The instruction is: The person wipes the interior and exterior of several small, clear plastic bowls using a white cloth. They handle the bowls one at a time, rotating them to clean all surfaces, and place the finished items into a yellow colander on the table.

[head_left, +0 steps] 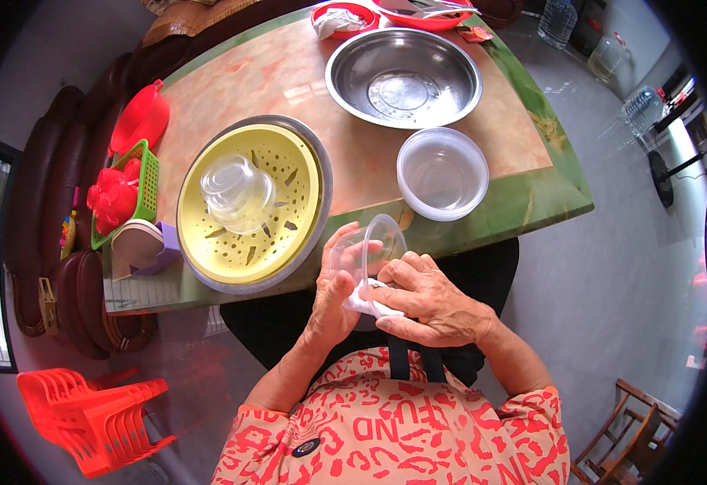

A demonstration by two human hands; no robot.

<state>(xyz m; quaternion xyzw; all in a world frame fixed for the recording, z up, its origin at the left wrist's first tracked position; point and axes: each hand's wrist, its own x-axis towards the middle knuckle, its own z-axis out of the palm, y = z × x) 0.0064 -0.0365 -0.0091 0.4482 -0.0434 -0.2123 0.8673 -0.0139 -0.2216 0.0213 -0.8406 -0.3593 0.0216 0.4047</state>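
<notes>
A clear plastic bowl (389,234) is tipped on its side above my lap, just off the table's near edge. My left hand (331,299) grips it from the left, fingers spread round its outside. At the bowl's lower rim, my right hand (438,305) presses a crumpled white cloth (361,302) inside. Ahead and to the right, a stack of clear bowls (442,179) stands on the table. On the left, more clear bowls (238,194) lie upside down in a yellow colander (204,246), which rests in a steel basin (322,153).
A large steel basin (403,81) stands farther back, before two red basins (365,18) at the far edge. Along the left edge sit a red bowl (141,120), a green basket (149,182) of red items and a purple holder (166,247). Red plastic chairs (99,420) stand lower left.
</notes>
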